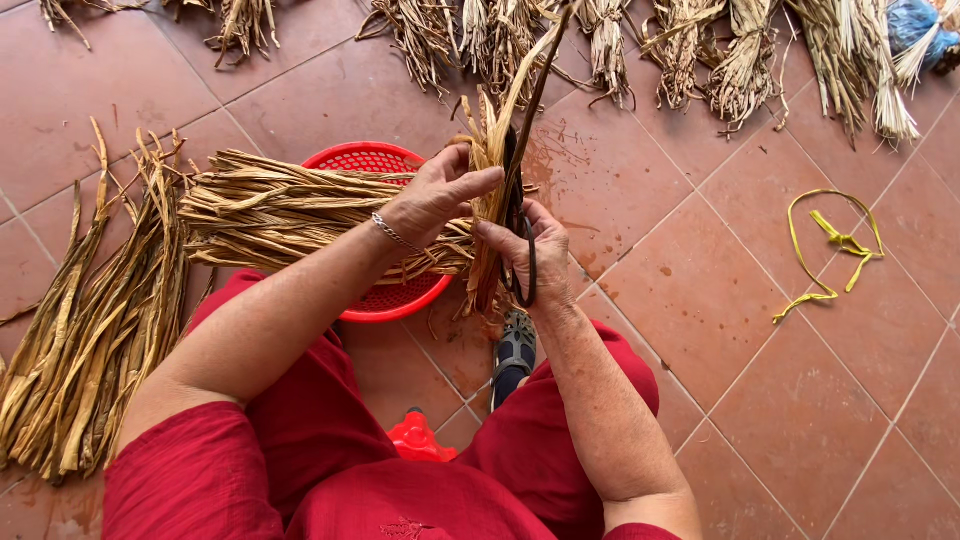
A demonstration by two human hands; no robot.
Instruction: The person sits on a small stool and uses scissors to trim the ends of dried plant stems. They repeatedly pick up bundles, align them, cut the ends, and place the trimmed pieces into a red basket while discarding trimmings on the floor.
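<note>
left grip (pixel 437 195) on dried stalks (pixel 290 210) | right grip (pixel 535 250) on dark strip (pixel 520 200) | basket (pixel 385 160) half-hidden

No labels, signs or screens showed. The only package-like thing was a crumpled blue plastic bag (pixel 912 22) at the top right corner, lying on the tiled floor (pixel 760 380), partly cut off by the edge.

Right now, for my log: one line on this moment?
left hand: grips dried leaf bundle | right hand: holds dark strap | red basket beneath
</note>
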